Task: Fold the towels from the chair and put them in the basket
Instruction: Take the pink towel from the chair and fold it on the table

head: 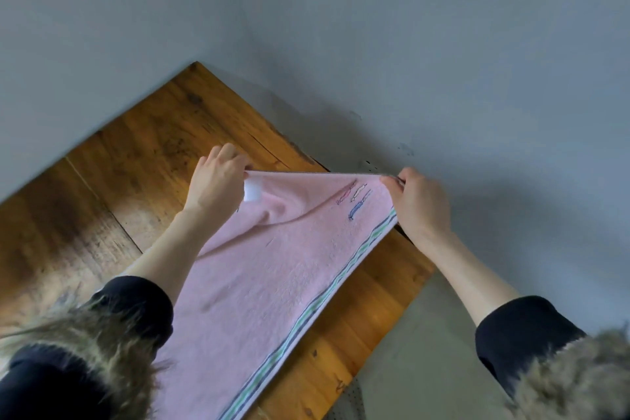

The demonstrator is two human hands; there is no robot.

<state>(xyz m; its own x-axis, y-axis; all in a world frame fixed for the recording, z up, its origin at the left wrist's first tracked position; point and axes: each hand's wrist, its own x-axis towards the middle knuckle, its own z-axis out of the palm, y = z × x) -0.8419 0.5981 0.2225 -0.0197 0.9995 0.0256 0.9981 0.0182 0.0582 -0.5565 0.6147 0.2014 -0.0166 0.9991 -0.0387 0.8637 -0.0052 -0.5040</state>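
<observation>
A pink towel (259,276) with a blue, green and white striped border and small embroidered figures stretches from the bottom of the view up over the wooden table (129,160). My left hand (214,181) pinches its far left corner, beside a white label. My right hand (422,204) pinches its far right corner at the striped edge. Both corners are lifted, and the far edge is pulled taut between my hands. No chair or basket is in view.
The table sits in a corner between grey walls (409,44). Its right edge drops off to a pale floor (419,368). Dark sleeves with fur trim (112,324) fill the lower corners.
</observation>
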